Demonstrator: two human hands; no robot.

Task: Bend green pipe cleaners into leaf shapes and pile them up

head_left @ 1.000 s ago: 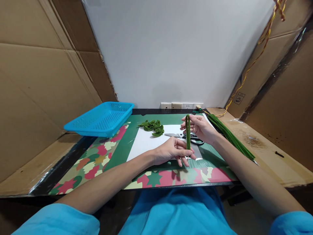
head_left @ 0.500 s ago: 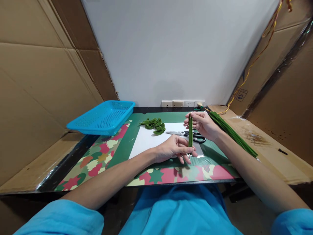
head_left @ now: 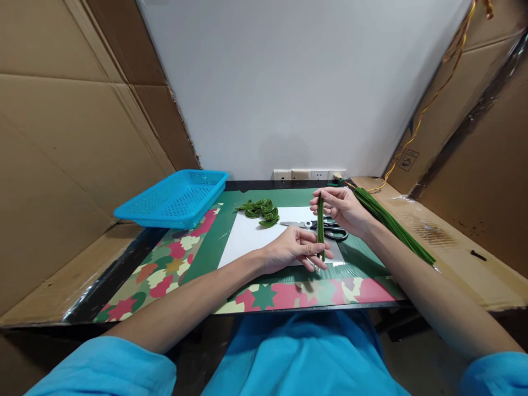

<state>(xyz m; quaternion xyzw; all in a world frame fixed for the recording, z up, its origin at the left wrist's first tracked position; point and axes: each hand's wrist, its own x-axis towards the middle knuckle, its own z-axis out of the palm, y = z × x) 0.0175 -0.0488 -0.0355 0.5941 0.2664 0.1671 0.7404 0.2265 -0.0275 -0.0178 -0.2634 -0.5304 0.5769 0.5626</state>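
Observation:
A folded green fuzzy strip (head_left: pixel 320 223) stands upright between my hands, above the right part of a white sheet (head_left: pixel 247 240). My left hand (head_left: pixel 295 250) pinches its lower end between thumb and fingers. At its top end, my right hand (head_left: pixel 340 206) grips it with thumb and index finger, the other fingers loosely spread. Black-handled scissors (head_left: pixel 338 233) lie behind the strip, partly hidden by it and by my right hand. Several curled green pieces (head_left: pixel 268 213) are heaped at the back left of the sheet.
A blue perforated basket (head_left: pixel 171 201) rests at the left of the table. To the right, a bundle of long green stems (head_left: pixel 391 225) lies near the cardboard (head_left: pixel 466 269). Wall sockets (head_left: pixel 300 175) line the back edge, and a yellow cord (head_left: pixel 419 118) hangs at the right.
The fingers of my left hand have shifted slightly at the strip's lower end, where more of the strip now shows below the thumb. My right hand has hardly moved.

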